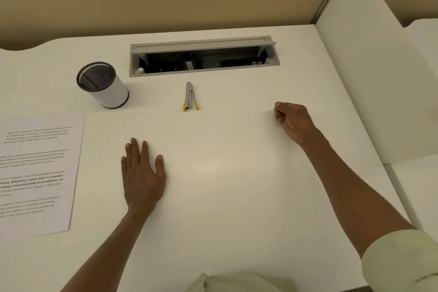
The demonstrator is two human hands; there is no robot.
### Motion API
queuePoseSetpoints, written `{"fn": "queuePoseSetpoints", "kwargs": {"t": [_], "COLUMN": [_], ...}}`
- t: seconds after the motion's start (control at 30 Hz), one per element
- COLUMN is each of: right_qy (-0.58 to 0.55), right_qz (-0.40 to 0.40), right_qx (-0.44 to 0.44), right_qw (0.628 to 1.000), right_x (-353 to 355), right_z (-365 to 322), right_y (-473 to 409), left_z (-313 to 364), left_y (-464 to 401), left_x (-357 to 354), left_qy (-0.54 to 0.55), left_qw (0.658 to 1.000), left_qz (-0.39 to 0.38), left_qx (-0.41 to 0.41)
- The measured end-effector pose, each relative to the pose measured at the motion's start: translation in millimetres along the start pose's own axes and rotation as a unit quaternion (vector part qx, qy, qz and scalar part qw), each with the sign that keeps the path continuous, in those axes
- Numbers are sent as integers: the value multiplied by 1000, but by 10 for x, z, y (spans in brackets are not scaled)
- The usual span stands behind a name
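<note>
Head view: a blank sheet [213, 173] is being kept flat on the table [320, 78], its far edge beside the stapler [189, 97].
Left hand [142, 173]: fingers are being held straight, pressing the sheet down.
Right hand [292, 121]: fingers are being curled at the sheet's far right corner, seemingly pinching it.
Handling: the corner is best being lifted slowly while the palm is being kept down.
Writing: on the printed page [40, 173], only "Defined by a slower pace" is being made out.

light: warm, even | shadows: soft | glare: mild, centre | edges: wide-angle bowed
</note>
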State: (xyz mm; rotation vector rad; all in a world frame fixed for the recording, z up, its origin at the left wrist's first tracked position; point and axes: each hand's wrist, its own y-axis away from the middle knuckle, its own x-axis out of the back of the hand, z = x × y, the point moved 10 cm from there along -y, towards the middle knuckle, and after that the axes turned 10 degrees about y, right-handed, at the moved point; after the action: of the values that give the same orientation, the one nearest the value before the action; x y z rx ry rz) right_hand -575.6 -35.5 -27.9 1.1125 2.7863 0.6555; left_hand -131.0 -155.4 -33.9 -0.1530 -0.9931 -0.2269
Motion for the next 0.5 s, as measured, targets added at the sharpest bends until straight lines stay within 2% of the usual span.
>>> {"fn": "queuePoseSetpoints", "kwargs": {"t": [0.1, 0.23, 0.5], "right_qy": [-133, -253, -294], "right_qz": [-52, -143, -255], "right_qx": [-26, -46, -72], "right_qw": [989, 956, 918], "right_x": [-224, -685, -1756], "right_z": [6, -88, -395], "right_y": [97, 287, 590], "left_z": [4, -1, 10], "left_y": [4, 1, 5], "left_x": [5, -10, -8], "left_qy": [1, 3, 10], "left_qw": [1000, 1000, 1000], "left_qz": [2, 3, 13], "left_qx": [-4, -6, -4]}}
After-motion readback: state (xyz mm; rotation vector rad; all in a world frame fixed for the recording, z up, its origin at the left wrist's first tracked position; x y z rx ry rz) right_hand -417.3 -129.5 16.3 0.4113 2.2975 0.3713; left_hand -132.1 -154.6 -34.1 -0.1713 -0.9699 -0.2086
